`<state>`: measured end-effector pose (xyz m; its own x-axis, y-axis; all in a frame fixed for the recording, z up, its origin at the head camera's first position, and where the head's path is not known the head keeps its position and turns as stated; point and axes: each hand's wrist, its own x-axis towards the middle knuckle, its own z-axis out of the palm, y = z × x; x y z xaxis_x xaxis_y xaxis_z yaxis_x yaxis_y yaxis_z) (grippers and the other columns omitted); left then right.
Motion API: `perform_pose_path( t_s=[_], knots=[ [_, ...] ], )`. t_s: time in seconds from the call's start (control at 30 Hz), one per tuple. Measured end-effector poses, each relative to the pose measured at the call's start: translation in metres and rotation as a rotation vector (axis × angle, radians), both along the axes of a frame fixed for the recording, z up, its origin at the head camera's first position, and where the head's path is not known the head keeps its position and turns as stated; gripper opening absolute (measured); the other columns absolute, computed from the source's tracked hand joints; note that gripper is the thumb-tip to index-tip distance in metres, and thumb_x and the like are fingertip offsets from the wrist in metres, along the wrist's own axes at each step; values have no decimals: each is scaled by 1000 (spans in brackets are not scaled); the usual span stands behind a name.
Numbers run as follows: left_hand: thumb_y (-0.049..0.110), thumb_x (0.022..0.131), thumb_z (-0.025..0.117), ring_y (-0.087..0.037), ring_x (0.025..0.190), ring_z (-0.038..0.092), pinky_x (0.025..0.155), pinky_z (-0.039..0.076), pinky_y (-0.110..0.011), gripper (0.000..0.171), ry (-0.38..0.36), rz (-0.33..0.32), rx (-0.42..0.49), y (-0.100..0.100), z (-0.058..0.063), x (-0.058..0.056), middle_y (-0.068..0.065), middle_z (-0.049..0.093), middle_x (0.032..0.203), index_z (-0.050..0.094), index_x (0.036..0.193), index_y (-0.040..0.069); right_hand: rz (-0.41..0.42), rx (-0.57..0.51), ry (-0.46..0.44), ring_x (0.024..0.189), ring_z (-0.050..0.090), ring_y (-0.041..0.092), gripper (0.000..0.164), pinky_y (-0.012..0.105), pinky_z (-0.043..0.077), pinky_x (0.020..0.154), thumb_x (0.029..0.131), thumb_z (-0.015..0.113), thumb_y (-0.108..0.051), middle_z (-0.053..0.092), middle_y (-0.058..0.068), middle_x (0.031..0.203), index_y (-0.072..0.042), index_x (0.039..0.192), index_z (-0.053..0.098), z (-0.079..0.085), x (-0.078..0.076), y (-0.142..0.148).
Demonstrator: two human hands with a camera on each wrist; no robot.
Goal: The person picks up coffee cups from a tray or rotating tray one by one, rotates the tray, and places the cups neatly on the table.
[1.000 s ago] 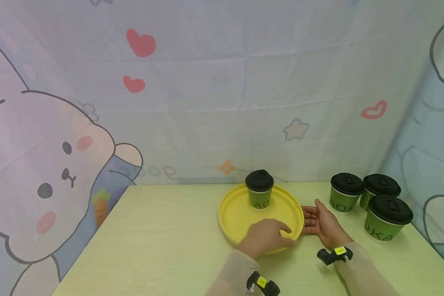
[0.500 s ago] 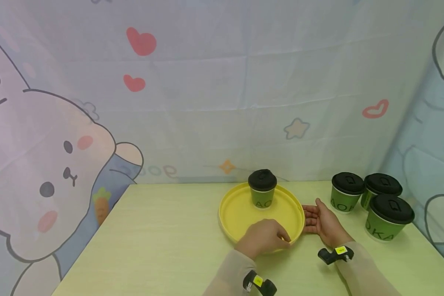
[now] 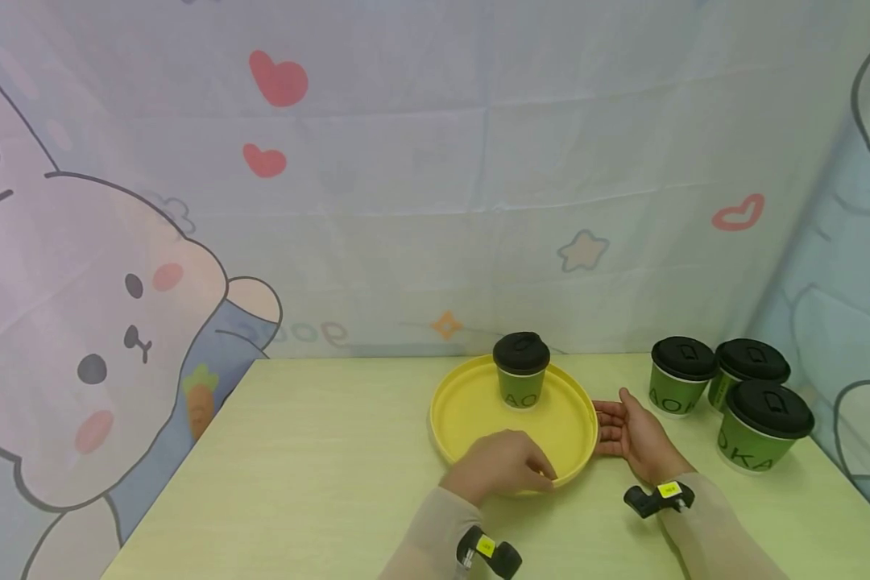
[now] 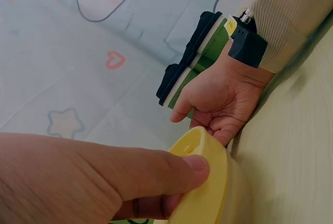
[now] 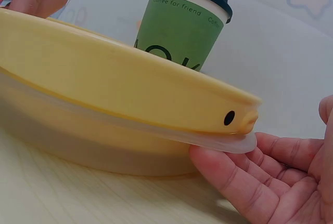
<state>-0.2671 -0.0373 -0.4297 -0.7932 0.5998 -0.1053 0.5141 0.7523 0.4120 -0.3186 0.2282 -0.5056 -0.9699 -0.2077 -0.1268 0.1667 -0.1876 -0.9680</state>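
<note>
A round yellow tray with a raised rim sits over a pale translucent base; a small black eye and beak mark its side. Near its back edge stands a green paper coffee cup with a black lid, upright. My left hand pinches the tray's front rim, its thumb against the rim in the left wrist view. At the tray's right side, my right hand has its fingers extended and palm turned inward. Its fingertips touch the base's edge in the right wrist view.
Right of my right hand stand three more lidded green cups, the left one, the back one and the front one. A printed cloth backdrop rises directly behind the pale wooden table.
My left hand has closed its fingers on the front rim and moved left. The cup on the tray has shifted right as the tray turned. My right hand stays in place.
</note>
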Motion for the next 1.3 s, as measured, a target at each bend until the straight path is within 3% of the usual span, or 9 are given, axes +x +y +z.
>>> perform_pose_path(
  t_s=[0.33,0.53,0.97,1.3],
  knots=[
    [28,88,78,7,85,61,80,48,-16,10,-99,-31,82,-19,-1,-2,20,73,91,83,96,26,16,4,2,87,69,14,82,35,59,79,105,26,-60,69,1,102,9,146,37,1,0,1],
    [23,88,78,6,83,61,80,48,-16,10,-130,-56,125,-30,0,-2,17,74,90,83,96,21,14,4,0,86,70,15,80,35,59,78,105,26,-60,69,2,101,9,145,40,0,-1,1],
    [20,85,80,2,75,58,73,49,-19,5,-178,-3,130,-49,7,0,15,72,84,83,89,21,4,10,-1,85,69,14,78,35,59,78,106,26,-58,68,2,100,8,144,40,-3,-2,1],
    [16,84,79,0,74,58,73,48,-19,7,-195,-3,127,-64,7,-5,16,71,82,83,87,20,-9,22,-12,85,69,14,80,35,59,78,105,26,-59,68,1,100,10,146,35,-2,-1,-1]
  ],
)
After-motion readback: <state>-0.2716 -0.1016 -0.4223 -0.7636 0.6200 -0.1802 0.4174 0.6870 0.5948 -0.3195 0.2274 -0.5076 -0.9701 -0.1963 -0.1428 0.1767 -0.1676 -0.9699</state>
